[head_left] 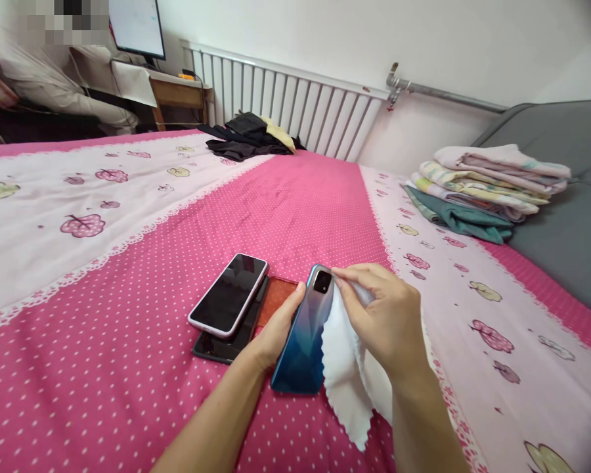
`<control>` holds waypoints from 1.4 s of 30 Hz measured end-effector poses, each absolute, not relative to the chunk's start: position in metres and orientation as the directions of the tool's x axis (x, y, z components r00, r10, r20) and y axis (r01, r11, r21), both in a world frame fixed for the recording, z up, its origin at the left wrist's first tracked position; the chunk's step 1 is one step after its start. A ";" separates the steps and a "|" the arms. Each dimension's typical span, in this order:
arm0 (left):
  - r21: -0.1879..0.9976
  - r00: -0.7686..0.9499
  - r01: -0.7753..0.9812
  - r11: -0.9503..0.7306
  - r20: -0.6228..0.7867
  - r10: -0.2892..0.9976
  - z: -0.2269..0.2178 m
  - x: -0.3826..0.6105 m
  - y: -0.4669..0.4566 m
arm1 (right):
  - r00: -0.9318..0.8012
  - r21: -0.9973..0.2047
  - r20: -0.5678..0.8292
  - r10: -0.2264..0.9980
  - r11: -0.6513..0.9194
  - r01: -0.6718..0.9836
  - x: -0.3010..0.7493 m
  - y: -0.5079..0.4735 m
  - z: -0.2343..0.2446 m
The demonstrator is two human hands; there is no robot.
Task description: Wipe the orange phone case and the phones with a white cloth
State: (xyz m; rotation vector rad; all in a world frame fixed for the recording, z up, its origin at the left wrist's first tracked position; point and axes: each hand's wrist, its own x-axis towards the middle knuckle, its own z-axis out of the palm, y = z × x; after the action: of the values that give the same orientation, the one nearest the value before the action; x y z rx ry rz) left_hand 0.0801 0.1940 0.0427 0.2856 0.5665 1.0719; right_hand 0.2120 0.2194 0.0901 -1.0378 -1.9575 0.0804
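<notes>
A blue smartphone [300,348] with a shiny back and a dark square camera block is gripped along its left edge by my left hand [279,328]. My right hand [381,312] pinches a white scalloped-edge cloth [347,368] at the phone's upper right corner, beside the camera. The cloth hangs down along the phone's right side. To the left lies a phone in a pale lilac case [229,295], screen up, resting on another dark phone [217,347]. An orange-tinted clear phone case [276,299] lies partly hidden behind my left hand.
Pink dotted bedding [128,381] spreads under everything. Dark clothes [249,138] lie at the far edge by a white radiator [285,92]. Folded fabrics [482,184] are stacked at right against a grey headboard [571,223]. A person [54,85] sits far left near a desk with a monitor [136,26].
</notes>
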 end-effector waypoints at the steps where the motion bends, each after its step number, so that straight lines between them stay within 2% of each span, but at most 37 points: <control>1: 0.494 0.340 -0.746 0.447 -0.295 0.893 0.042 0.080 0.194 | -0.257 -0.430 0.674 0.693 0.650 0.626 0.211 0.219 0.090; 4: 0.512 0.324 -0.741 0.435 -0.294 0.899 0.038 0.081 0.195 | -0.240 -0.462 0.650 0.721 0.625 0.629 0.210 0.218 0.089; 10: 0.531 0.303 -0.726 0.438 -0.324 0.896 0.035 0.082 0.197 | -0.141 -0.572 0.519 0.843 0.465 0.676 0.211 0.219 0.087; 23: 0.446 0.379 -0.786 0.428 -0.200 0.903 0.032 0.079 0.198 | -0.348 -0.590 0.363 0.864 0.503 0.631 0.210 0.215 0.090; 30: 0.457 0.362 -0.806 0.377 -0.123 0.924 0.028 0.080 0.199 | -0.378 -0.581 0.412 0.829 0.559 0.592 0.203 0.209 0.089; 33: 0.481 0.330 -0.794 0.372 -0.172 0.928 0.029 0.082 0.198 | -0.365 -0.591 0.460 0.809 0.586 0.554 0.196 0.205 0.089; 38: 0.510 0.176 -0.808 0.295 -0.270 0.947 0.025 0.083 0.197 | -0.330 -0.622 0.517 0.790 0.611 0.490 0.188 0.201 0.086; 42: 0.492 0.204 -0.814 0.309 -0.256 0.945 0.023 0.083 0.198 | -0.282 -0.617 0.518 0.808 0.581 0.532 0.187 0.202 0.085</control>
State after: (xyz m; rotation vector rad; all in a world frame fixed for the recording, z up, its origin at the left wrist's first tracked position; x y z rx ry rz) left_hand 0.0825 0.1976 0.0235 0.2730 0.5676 1.2471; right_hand 0.1871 0.2018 0.0852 -1.0711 -1.9639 0.4120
